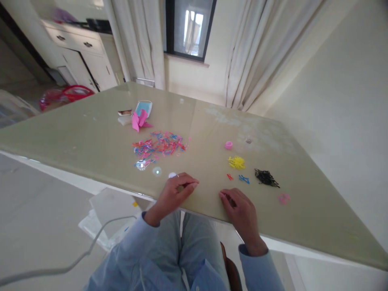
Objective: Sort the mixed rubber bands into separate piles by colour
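Observation:
My left hand (178, 192) is over the table's front edge, its fingertips pinched together; anything between them is too small to see. To the right, my right hand (239, 208) rests near the edge with its fingers closed in the same way. Beyond the left hand lies a mixed pile of small pink, red and blue pieces (166, 143). Ahead of the right hand are a yellow pile (236, 162), a few blue pieces (244, 179), a small red piece (229, 176) and a black pile (266, 178). Pink pieces (284, 198) lie farther right.
A pink folded item (140, 120) touches a light blue packet (144, 107) on the far left of the table (91, 137). A pink ring-shaped item (228, 145) sits behind the yellow pile. A cable (87, 252) runs at the lower left.

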A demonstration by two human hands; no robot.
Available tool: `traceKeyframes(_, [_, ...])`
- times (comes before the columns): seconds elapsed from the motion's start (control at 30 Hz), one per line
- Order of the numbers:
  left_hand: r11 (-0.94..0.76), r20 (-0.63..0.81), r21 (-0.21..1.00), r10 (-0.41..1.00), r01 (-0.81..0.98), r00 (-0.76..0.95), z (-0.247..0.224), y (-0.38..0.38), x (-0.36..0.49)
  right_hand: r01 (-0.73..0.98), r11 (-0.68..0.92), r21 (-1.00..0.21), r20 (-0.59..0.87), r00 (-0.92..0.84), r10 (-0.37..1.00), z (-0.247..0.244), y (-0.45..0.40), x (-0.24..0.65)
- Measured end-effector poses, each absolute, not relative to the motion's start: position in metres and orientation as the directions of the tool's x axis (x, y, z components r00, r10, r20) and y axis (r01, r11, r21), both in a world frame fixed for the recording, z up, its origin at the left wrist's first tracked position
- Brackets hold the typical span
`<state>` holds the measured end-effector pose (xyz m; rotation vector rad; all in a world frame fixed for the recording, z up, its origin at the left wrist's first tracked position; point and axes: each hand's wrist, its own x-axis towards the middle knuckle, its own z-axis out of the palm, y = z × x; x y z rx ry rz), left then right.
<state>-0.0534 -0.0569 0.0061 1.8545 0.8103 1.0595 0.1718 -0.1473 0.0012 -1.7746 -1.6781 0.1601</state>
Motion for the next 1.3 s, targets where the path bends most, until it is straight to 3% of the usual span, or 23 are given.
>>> traceKeyframes(0.1, [-0.433,0.369,0.889,0.869,0.146,0.329,0.006,-0.045,-0.073,0.841,0.09,-0.534,0.359,0.13,0.924,0.0,-0.148,0.173])
traceKeyframes(0.2, [-0.42,0.388,0.831,0.908,0.364,0.159,0.007,-0.029,-0.104,0.829,0.106,-0.548,0.377,0.131,0.917,-0.001,-0.147,0.177])
traceKeyframes(0.3, [-0.335,0.406,0.645,0.912,0.686,0.064,0.012,-0.012,-0.137,0.837,0.132,-0.531,0.411,0.119,0.904,-0.002,-0.146,0.178])
traceKeyframes(0.37, [-0.267,0.394,0.527,0.918,0.807,0.046,0.015,-0.004,-0.155,0.842,0.139,-0.521,0.427,0.116,0.897,-0.003,-0.146,0.178])
traceKeyframes(0.47, [-0.228,0.328,0.437,0.941,0.87,0.082,0.016,0.001,-0.17,0.836,0.152,-0.527,0.438,0.114,0.892,-0.003,-0.146,0.177])
traceKeyframes(0.63, [-0.188,0.296,0.388,0.952,0.902,0.071,0.006,-0.007,-0.172,0.834,0.177,-0.523,0.443,0.089,0.892,-0.003,-0.146,0.179])
traceKeyframes(0.9, [-0.177,0.33,0.408,0.943,0.895,0.036,0.002,-0.011,-0.169,0.834,0.202,-0.514,0.455,0.066,0.888,-0.006,-0.148,0.18])
traceKeyframes(1.07, [-0.203,0.363,0.484,0.932,0.851,0.016,0.004,-0.009,-0.172,0.839,0.204,-0.504,0.458,0.06,0.887,-0.005,-0.147,0.181])
traceKeyframes(1.2, [-0.222,0.388,0.633,0.92,0.742,-0.056,0.009,-0.009,-0.168,0.85,0.207,-0.485,0.467,0.052,0.883,-0.006,-0.147,0.181])
traceKeyframes(1.3, [-0.143,0.271,0.86,0.941,0.489,-0.202,0.019,-0.015,-0.159,0.854,0.213,-0.475,0.474,0.044,0.88,-0.007,-0.147,0.181])
